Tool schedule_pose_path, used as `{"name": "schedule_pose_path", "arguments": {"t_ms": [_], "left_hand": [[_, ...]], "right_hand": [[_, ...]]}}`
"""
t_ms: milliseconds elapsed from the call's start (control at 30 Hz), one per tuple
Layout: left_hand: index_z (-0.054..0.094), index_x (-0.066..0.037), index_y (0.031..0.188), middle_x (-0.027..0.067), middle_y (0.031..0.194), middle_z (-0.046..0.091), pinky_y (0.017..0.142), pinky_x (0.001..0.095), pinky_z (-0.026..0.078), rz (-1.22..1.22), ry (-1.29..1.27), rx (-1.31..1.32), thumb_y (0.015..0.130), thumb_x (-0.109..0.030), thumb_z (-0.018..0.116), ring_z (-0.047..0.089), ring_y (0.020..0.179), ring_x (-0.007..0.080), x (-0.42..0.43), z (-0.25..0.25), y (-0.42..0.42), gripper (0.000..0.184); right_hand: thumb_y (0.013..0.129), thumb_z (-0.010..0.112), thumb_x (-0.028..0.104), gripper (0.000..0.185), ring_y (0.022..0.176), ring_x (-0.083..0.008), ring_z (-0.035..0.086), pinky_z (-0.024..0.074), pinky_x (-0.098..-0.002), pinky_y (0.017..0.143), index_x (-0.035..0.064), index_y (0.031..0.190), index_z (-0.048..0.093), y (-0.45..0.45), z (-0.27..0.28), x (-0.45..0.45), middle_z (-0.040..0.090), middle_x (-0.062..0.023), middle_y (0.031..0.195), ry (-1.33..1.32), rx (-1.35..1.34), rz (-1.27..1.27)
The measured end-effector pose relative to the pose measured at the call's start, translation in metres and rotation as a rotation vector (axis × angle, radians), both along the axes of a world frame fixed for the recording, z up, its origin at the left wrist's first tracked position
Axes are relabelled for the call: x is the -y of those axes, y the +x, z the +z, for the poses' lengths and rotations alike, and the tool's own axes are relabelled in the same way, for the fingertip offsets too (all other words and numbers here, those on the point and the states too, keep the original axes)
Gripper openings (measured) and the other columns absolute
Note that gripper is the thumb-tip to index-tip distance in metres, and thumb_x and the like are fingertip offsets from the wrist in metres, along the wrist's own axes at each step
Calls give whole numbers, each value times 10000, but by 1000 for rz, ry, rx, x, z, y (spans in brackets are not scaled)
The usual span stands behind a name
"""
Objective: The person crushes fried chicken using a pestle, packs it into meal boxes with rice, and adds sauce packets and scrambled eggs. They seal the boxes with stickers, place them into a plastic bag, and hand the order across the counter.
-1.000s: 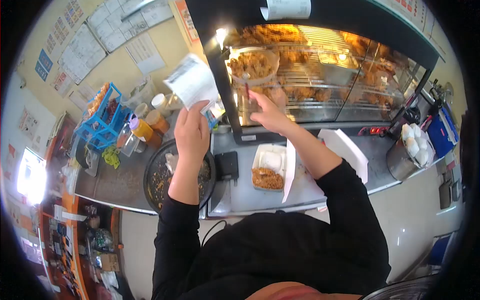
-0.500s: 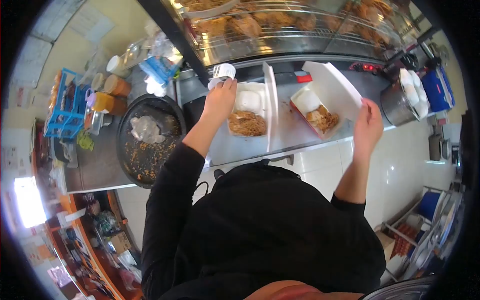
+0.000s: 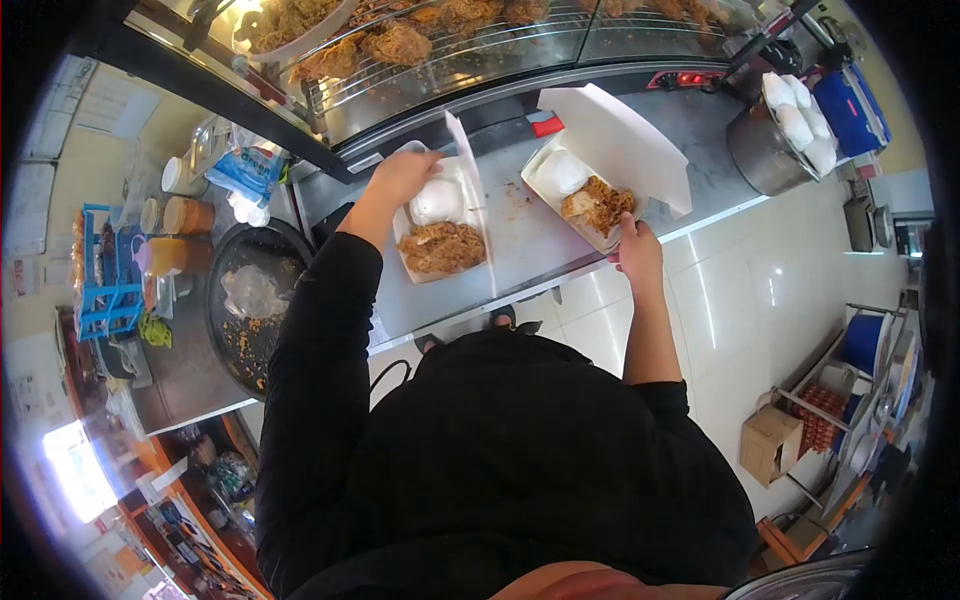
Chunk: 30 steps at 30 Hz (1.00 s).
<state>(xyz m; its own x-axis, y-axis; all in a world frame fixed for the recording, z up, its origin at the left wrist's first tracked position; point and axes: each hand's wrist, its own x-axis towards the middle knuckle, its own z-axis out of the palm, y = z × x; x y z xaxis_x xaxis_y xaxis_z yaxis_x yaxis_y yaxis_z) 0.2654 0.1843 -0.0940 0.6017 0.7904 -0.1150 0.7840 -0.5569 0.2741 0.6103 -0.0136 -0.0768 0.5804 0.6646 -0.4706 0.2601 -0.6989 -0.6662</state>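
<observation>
Two open white takeaway boxes stand side by side on the metal counter. The left takeaway box holds a white wrapped bundle and a piece of fried chicken. My left hand is closed at its far left corner, fingertips curled over the rim and partly hidden. The right takeaway box sits at an angle with its lid raised. Inside are a white wrapped bundle and fried chicken. My right hand grips its near right corner, thumb over the rim beside the chicken.
A heated glass cabinet with fried chicken stands behind the counter. At left are a round dark pan with crumbs, jars and a blue rack. A metal pot with white bundles stands at right.
My right hand has left the right box's lid and moved down and left to its near corner. My left hand has lowered to the left box's rim; the printed white flap is out of sight.
</observation>
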Motion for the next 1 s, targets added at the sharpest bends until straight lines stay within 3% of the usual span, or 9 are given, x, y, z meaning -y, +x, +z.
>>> {"name": "schedule_pose_path", "arguments": {"t_ms": [133, 233, 333, 500, 567, 700, 767, 833, 1000], "left_hand": [[639, -108, 1097, 176, 970, 664, 791, 467, 485, 49, -88, 44, 919, -283, 522, 619, 931, 370, 13, 3, -17, 275], [647, -113, 1099, 181, 977, 661, 796, 464, 482, 175, -114, 135, 917, -281, 533, 613, 936, 379, 32, 6, -29, 273], [653, -75, 1078, 211, 928, 655, 772, 441, 489, 318, -61, 213, 918, -257, 546, 621, 895, 393, 57, 21, -41, 265], [640, -61, 1102, 231, 873, 650, 738, 397, 489, 560, -59, 366, 906, -238, 568, 641, 813, 366, 117, 96, -86, 273], [655, -71, 1075, 231, 881, 644, 740, 417, 485, 691, -88, 471, 899, -239, 558, 625, 836, 398, 146, 127, -116, 262], [646, -32, 1091, 249, 834, 638, 706, 379, 485, 955, 64, 543, 902, -253, 571, 639, 763, 366, 216, 164, -178, 301], [643, -34, 1110, 222, 841, 651, 722, 344, 483, 1081, 156, 565, 907, -234, 576, 646, 751, 299, 261, 163, -227, 293], [643, -35, 1114, 205, 833, 656, 728, 326, 480, 1211, 202, 585, 906, -216, 580, 640, 741, 259, 316, 168, -271, 283], [642, -26, 1095, 172, 782, 644, 694, 314, 464, 1573, 312, 525, 901, -207, 588, 593, 700, 206, 467, 159, -360, 271]], "right_hand": [[949, 417, 459, 598, 555, -269, 668, 515, -357, 545, -104, 1105, 543, -15, 6, 4, 660, -220, 752, 66, 99, 69], [965, 408, 383, 509, 575, -298, 670, 514, -381, 566, -101, 980, 566, 16, -57, 6, 659, -230, 769, 82, 216, 142], [962, 400, 277, 414, 573, -305, 656, 514, -403, 573, -97, 875, 555, 23, -61, 6, 646, -240, 777, 182, 145, 65], [956, 389, 200, 286, 569, -224, 627, 554, -321, 524, -55, 988, 514, 56, -86, 19, 608, -179, 780, 286, 30, 81], [958, 408, 205, 282, 609, -240, 638, 561, -335, 544, -56, 1024, 493, 34, -47, 26, 604, -168, 836, 314, -170, -30], [966, 444, 214, 298, 645, -235, 640, 564, -327, 575, -56, 1081, 490, 6, 0, 33, 614, -160, 894, 425, -101, -13], [993, 403, 222, 319, 639, -211, 634, 567, -310, 553, -72, 998, 528, 2, -6, 28, 612, -151, 899, 561, 134, 139], [999, 400, 229, 313, 678, -200, 636, 563, -321, 580, -49, 995, 545, -55, 48, 30, 619, -146, 919, 512, -95, 298], [998, 398, 218, 283, 686, -197, 637, 554, -311, 595, -21, 1013, 550, -189, 90, 35, 624, -124, 892, 515, -215, 518]]}}
